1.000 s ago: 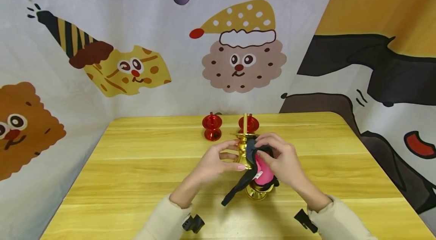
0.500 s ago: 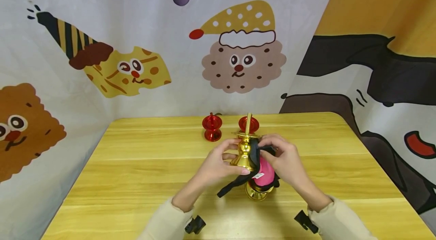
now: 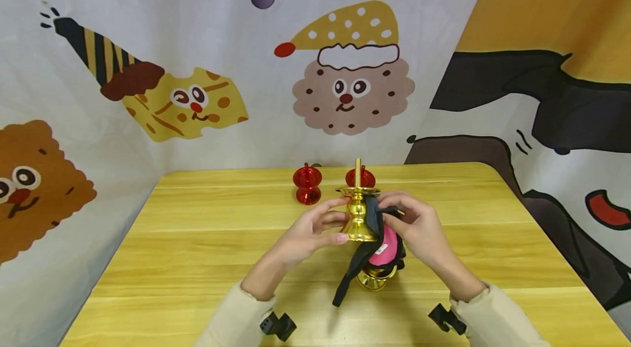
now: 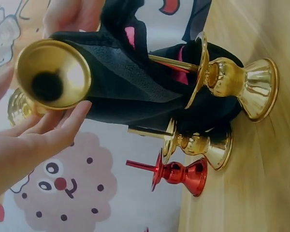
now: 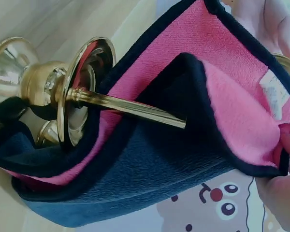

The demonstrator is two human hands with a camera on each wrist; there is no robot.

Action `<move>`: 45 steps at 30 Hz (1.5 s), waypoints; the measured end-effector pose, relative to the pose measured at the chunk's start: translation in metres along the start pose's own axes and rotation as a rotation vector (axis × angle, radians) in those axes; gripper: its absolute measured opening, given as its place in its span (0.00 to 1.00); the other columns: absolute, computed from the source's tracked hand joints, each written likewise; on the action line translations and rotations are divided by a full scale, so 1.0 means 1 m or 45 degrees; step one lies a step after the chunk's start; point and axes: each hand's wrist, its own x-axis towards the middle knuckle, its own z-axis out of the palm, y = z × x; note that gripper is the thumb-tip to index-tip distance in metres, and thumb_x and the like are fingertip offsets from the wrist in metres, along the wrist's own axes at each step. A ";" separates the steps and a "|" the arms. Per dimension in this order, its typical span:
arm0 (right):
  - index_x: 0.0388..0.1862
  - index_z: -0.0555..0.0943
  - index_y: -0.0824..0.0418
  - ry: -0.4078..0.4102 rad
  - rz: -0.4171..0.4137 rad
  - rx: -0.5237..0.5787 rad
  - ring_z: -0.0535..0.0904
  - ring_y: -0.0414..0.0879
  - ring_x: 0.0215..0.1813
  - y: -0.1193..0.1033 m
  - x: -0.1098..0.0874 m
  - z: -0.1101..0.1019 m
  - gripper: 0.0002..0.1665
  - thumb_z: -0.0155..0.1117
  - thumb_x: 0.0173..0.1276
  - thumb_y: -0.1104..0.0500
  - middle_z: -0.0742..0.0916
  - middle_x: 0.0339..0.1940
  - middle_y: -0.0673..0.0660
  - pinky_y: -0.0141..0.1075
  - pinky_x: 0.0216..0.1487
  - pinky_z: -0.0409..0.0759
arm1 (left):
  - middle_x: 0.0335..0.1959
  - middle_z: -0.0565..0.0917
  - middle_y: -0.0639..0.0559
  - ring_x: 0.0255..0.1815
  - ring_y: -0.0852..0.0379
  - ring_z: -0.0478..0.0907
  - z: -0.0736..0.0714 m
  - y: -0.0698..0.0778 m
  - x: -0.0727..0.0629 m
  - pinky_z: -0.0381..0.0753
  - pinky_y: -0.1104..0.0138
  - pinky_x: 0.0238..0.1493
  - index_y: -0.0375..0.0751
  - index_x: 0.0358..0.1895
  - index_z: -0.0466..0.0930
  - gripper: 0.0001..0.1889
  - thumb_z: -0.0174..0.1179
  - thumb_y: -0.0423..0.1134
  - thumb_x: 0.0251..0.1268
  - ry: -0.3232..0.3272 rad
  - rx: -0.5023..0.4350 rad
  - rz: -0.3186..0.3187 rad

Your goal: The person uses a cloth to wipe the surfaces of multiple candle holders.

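Observation:
Upright above the table, a gold candlestick (image 3: 358, 221) with a thin spike on top is held by my left hand (image 3: 315, 229), thumb near its base. In the left wrist view the hollow underside of this candlestick (image 4: 53, 75) faces the camera. My right hand (image 3: 414, 224) pinches a cloth (image 3: 389, 248), dark on one face and pink on the other, with a white label. The cloth lies against the candlestick's right side, and one end hangs down. Below it stands another gold candlestick (image 3: 373, 281), partly covered; the left wrist view shows a further gold candlestick (image 4: 198, 145) beside it.
Toward the back of the wooden table (image 3: 207, 259) stand two red candlesticks, a left one (image 3: 308, 194) in full view and a right one (image 3: 365, 177) partly hidden behind the held one. A cartoon-printed curtain (image 3: 207, 18) hangs behind the table.
The held candlestick swayed slightly right, tilted, and is now upright and a little higher. The cloth moved right with my right hand, and its hanging end swung left, then back right.

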 end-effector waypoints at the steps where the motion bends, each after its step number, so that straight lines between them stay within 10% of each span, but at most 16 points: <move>1: 0.33 0.78 0.72 -0.001 0.003 -0.020 0.77 0.39 0.46 0.000 0.000 0.000 0.11 0.58 0.53 0.82 0.80 0.42 0.63 0.28 0.37 0.80 | 0.56 0.71 0.38 0.56 0.49 0.70 0.001 0.000 0.000 0.73 0.60 0.54 0.39 0.67 0.57 0.35 0.62 0.30 0.56 0.001 0.015 -0.012; 9: 0.29 0.80 0.64 0.020 -0.339 -0.453 0.75 0.40 0.33 -0.007 -0.005 0.013 0.18 0.67 0.42 0.82 0.81 0.38 0.56 0.21 0.26 0.72 | 0.51 0.73 0.47 0.50 0.50 0.71 0.014 -0.007 0.005 0.76 0.63 0.46 0.44 0.63 0.64 0.35 0.69 0.37 0.50 0.222 0.389 -0.068; 17: 0.32 0.79 0.68 -0.047 -0.013 -0.162 0.76 0.38 0.43 0.001 -0.004 0.001 0.13 0.60 0.51 0.82 0.80 0.44 0.61 0.28 0.31 0.80 | 0.54 0.71 0.39 0.52 0.47 0.71 0.000 -0.005 0.003 0.73 0.58 0.53 0.34 0.68 0.53 0.43 0.65 0.23 0.47 0.076 0.072 -0.001; 25: 0.31 0.80 0.67 -0.037 0.010 -0.203 0.77 0.38 0.41 0.000 -0.004 0.004 0.12 0.62 0.51 0.80 0.80 0.43 0.61 0.28 0.34 0.80 | 0.55 0.74 0.41 0.57 0.48 0.70 0.000 -0.002 0.003 0.64 0.50 0.61 0.41 0.72 0.44 0.52 0.70 0.28 0.44 0.141 0.271 -0.025; 33: 0.31 0.80 0.69 -0.026 0.020 -0.151 0.76 0.39 0.43 -0.002 -0.004 0.006 0.11 0.62 0.51 0.80 0.80 0.42 0.61 0.25 0.40 0.78 | 0.51 0.77 0.50 0.54 0.52 0.71 -0.004 0.003 0.001 0.70 0.55 0.57 0.43 0.67 0.61 0.34 0.61 0.48 0.59 0.211 0.480 -0.026; 45: 0.31 0.80 0.68 -0.105 -0.028 -0.128 0.76 0.38 0.44 0.003 -0.004 0.003 0.13 0.61 0.50 0.81 0.81 0.42 0.62 0.26 0.39 0.79 | 0.37 0.78 0.39 0.31 0.57 0.78 -0.002 0.010 0.007 0.81 0.67 0.40 0.20 0.48 0.71 0.12 0.49 0.27 0.67 0.499 -0.088 -0.105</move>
